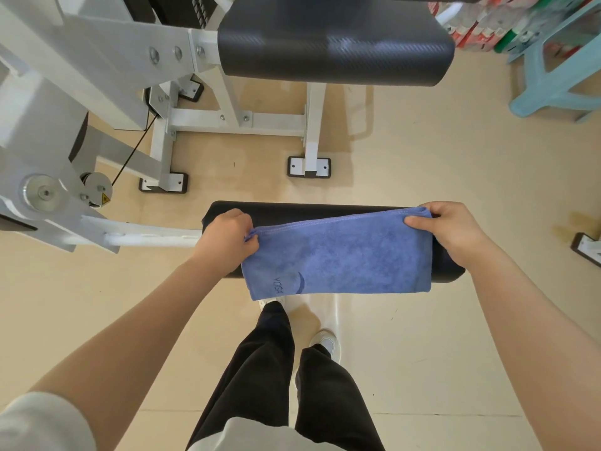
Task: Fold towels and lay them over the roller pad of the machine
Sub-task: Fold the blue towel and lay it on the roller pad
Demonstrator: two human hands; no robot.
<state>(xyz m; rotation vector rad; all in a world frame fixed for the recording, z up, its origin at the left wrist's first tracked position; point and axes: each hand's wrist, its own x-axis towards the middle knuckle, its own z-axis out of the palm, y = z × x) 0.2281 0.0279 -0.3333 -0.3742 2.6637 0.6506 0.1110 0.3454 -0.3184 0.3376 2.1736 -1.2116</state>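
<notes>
Item one: towel (338, 255), blue, folded, with "YOGA" printed near its lower left corner. I am seeing it lying draped over the pad (292, 211), a black roller at the middle of the view, and hanging down the near side toward 6 o'clock. The stitched hem is running along the top of the pad.

Item two: left hand (224, 237), at 9 o'clock of the towel. Fingers are pinching the upper left corner of the cloth, clamped on it, with the hand resting against the pad.

Item three: right hand (450, 227), at 3 o'clock of the towel. The thumb is pressing on top of the upper right corner and the fingers are curling behind it, closed on the cloth.

Item four: arm (153, 236), white metal, joining the pad from 9 o'clock.

Item five: seat (335, 43), black padded, sitting at 12 o'clock, well apart from the pad, on a white frame (237, 122).

Item six: stool (553, 73), pale blue plastic, standing at 2 o'clock.

Item seven: my legs in dark trousers (270, 369), standing at 6 o'clock on the beige floor (422, 157).
</notes>
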